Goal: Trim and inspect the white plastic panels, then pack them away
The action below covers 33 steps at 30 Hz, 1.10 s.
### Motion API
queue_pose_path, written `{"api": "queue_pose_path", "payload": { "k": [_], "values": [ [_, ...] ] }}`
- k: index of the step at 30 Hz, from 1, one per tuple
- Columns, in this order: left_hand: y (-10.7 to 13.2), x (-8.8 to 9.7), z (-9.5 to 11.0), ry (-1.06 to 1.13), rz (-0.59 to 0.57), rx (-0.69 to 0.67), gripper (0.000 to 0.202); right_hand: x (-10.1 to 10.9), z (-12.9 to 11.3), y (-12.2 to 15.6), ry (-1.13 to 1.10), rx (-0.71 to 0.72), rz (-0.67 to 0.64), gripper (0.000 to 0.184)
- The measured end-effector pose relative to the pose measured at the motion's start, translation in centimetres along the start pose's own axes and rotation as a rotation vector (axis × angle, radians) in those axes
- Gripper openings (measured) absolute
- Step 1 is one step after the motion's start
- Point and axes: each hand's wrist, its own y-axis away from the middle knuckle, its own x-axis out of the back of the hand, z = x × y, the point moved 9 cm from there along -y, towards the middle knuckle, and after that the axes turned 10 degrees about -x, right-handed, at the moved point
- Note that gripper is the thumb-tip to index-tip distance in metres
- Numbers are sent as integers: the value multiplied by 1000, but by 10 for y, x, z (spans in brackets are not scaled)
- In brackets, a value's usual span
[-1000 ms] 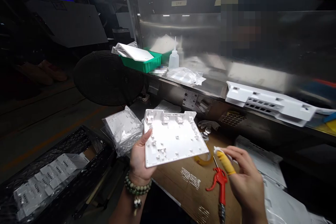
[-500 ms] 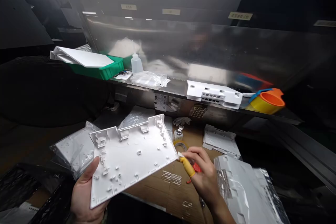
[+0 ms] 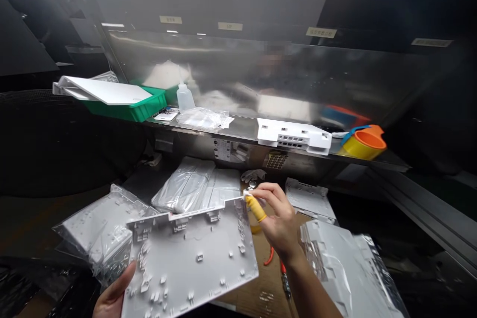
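White plastic panel (image 3: 190,258): one, held low and near the camera, ribbed inner face up, tilted slightly.
Left hand (image 3: 112,300): at the panel's near left corner; thumb lies on top, the other fingers are hidden beneath, closed on the edge.
Right hand (image 3: 279,223): at the panel's far right corner; thumb and forefinger are pinched on a small white wad (image 3: 246,193), which touches that corner.
Yellow finger cot (image 3: 255,207): one, on the right forefinger.
Step in hand: by my reading, wiping or dabbing the panel's far right corner.
Next move calls for: a steady left grip and light pressure, since the panel is only held at one corner.
Bagged parts (image 3: 100,233): one bundle just left of the panel, another stack (image 3: 197,189) beyond it.
Red air gun (image 3: 276,258): one, on the cardboard worktop (image 3: 261,288), right of the panel, under the right wrist.
Beyond the panel, on the shelf: one green tray (image 3: 130,107), one squeeze bottle (image 3: 184,98), one vented housing (image 3: 294,136).
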Motion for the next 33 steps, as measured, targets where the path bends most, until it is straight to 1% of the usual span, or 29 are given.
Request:
{"api": "queue_pose_path", "payload": {
  "k": [2, 5, 7, 8, 11, 13, 14, 16, 18, 19, 21, 22, 23, 24, 26, 30, 31, 33],
  "values": [
    [1, -2, -3, 3, -1, 24, 69, -6, 7, -1, 21, -30, -3, 14],
    [0, -13, -5, 37, -69, 22, 66, -7, 22, 3, 1, -112, 0, 15],
    [-2, -13, -3, 52, -105, -6, 65, -11, 30, 5, -36, -132, -35, 16],
    [-4, -10, -1, 57, -109, -31, 64, -15, 35, 6, -41, -138, -61, 16],
    [-5, 3, 2, 33, -84, -87, 55, -23, 60, 8, -2, -192, -108, 13],
    [-5, 7, 1, -53, -25, -143, 57, -23, 74, 9, 21, -238, -84, 13],
    [-5, 5, -2, -113, 18, -165, 62, -22, 76, 10, 18, -250, -57, 14],
    [-5, -6, -13, -243, 116, -200, 75, -19, 68, 14, -10, -249, -14, 15],
    [-9, -26, -31, -345, 178, -191, 77, -23, 44, 22, -62, -214, -15, 11],
    [-12, -38, -36, -414, 187, -233, 71, -27, 29, 27, -88, -189, -33, 9],
    [-17, -62, -40, -596, 169, -385, 57, -37, 1, 37, -124, -130, -61, 10],
    [-18, -71, -42, -685, 148, -444, 53, -42, -9, 42, -132, -97, -70, 12],
    [-20, -78, -46, -760, 121, -475, 51, -47, -16, 46, -131, -65, -77, 15],
    [-21, -81, -50, -810, 99, -480, 51, -51, -19, 48, -126, -39, -76, 17],
    [-24, -81, -57, -860, 79, -464, 52, -54, -13, 49, -107, -21, -52, 18],
    [-24, -79, -55, -916, 110, -474, 52, -44, 15, 45, -60, -98, 47, 10],
    [-25, -79, -55, -936, 107, -468, 52, -41, 17, 44, -57, -117, 52, 10],
    [-27, -82, -55, -968, 96, -463, 52, -41, 14, 45, -75, -120, 28, 11]
  ]
}}
